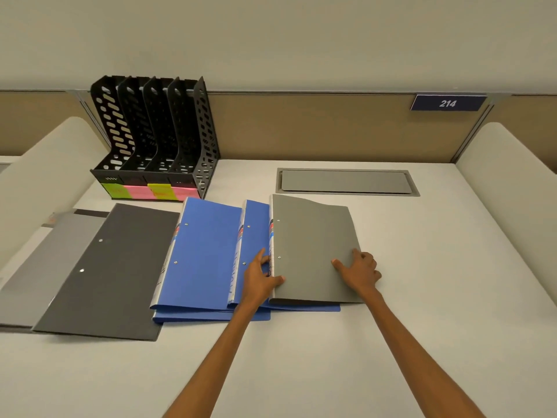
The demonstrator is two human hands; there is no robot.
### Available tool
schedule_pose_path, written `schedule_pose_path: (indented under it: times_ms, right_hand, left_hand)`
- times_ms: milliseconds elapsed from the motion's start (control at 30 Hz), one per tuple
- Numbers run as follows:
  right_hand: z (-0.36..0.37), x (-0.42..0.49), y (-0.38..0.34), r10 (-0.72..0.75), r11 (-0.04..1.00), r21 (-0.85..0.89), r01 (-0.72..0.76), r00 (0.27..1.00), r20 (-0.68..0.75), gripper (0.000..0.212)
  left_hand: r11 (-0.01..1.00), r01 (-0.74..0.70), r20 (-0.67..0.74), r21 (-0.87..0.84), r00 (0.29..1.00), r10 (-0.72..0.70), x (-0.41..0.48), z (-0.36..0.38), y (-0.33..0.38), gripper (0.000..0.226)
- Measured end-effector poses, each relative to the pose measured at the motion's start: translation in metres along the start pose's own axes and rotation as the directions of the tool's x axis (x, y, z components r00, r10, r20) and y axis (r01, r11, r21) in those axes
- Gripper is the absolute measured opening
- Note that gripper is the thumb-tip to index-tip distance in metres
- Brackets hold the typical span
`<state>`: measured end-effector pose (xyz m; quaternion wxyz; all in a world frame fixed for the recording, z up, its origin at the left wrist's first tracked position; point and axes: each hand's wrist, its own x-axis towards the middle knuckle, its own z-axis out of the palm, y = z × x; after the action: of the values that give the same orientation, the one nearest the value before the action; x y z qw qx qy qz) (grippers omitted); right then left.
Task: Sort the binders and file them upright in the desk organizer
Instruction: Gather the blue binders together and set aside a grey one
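The grey binder (313, 248) lies flat mid-desk, overlapping 2 blue binders (205, 251). The left hand (261, 277) grips its spine edge; the right hand (360, 271) rests open on its cover. The black organizer (156, 137) stands at the desk's (437, 267) far-left corner.

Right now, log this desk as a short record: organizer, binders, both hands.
organizer: black, four slots, all empty, at the back left of the desk; green and pink notes along its front
binders: all flat; light grey and dark grey on the left, two blue overlapping in the middle, grey on top at right
left hand: grip on the grey binder's spine edge
right hand: flat on the grey cover
filed: none
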<state>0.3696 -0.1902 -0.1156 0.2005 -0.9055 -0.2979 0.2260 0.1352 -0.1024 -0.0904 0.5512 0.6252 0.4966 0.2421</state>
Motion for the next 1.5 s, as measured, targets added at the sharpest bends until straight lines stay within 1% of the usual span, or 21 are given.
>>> schedule_pose_path:
  times_ms: [133,200,300,367,467,600,733,900,1100,1300,1400,1500]
  right_hand:
    - [0.012,-0.013,0.001,-0.020,0.999,-0.032,0.020,1.000,-0.019,0.069]
    - [0.016,-0.019,-0.001,-0.018,0.999,-0.031,0.017,0.999,-0.045,0.065]
    - [0.023,-0.030,-0.006,-0.049,0.999,0.010,0.050,0.991,-0.126,0.053]
    - [0.029,-0.038,-0.011,-0.083,0.995,0.040,0.092,0.979,-0.184,0.047]
    - [0.039,-0.053,-0.022,-0.119,0.987,0.072,0.141,0.961,-0.251,0.045]
    - [0.051,-0.075,-0.042,-0.135,0.964,0.175,0.200,0.936,-0.324,0.046]
    - [0.063,-0.096,-0.061,-0.189,0.938,0.200,0.282,0.903,-0.386,0.041]
    - [0.072,-0.116,-0.083,-0.217,0.922,0.219,0.319,0.895,-0.390,0.037]
    - [0.079,-0.143,-0.109,-0.311,0.892,0.212,0.400,0.881,-0.355,0.035]
    - [0.082,-0.183,-0.127,-0.371,0.864,0.225,0.450,0.872,-0.320,0.036]
    - [0.085,-0.212,-0.128,-0.426,0.833,0.222,0.507,0.844,-0.326,0.034]
    - [0.091,-0.238,-0.132,-0.440,0.829,0.217,0.515,0.841,-0.314,0.035]
  left_hand:
    - [1.000,-0.029,-0.027,0.004,0.999,0.030,-0.003,-0.001,-0.008,0.084]
    - [0.998,-0.057,-0.032,-0.010,0.998,0.056,-0.005,-0.001,-0.010,0.076]
    - [0.995,-0.093,-0.040,-0.033,0.995,0.092,-0.008,0.000,-0.011,0.061]
    - [0.993,-0.110,-0.041,-0.047,0.993,0.109,-0.011,0.000,-0.013,0.056]
    - [0.988,-0.147,-0.031,-0.055,0.989,0.145,-0.015,-0.003,-0.017,0.054]
    - [0.980,-0.197,-0.003,-0.030,0.980,0.197,-0.020,-0.010,-0.021,0.057]
    - [0.972,-0.234,0.006,0.006,0.972,0.234,-0.023,-0.023,-0.021,0.055]
    - [0.964,-0.265,0.019,-0.007,0.964,0.265,-0.035,-0.044,-0.024,0.051]
    - [0.964,-0.260,-0.066,-0.056,0.964,0.257,-0.055,-0.069,-0.032,0.046]
    - [0.953,-0.301,-0.086,-0.024,0.951,0.298,-0.084,-0.087,-0.033,0.045]
    - [0.943,-0.332,-0.067,-0.009,0.941,0.331,-0.109,-0.096,-0.033,0.044]
    - [0.935,-0.353,-0.051,0.037,0.934,0.354,-0.132,-0.111,-0.043,0.044]
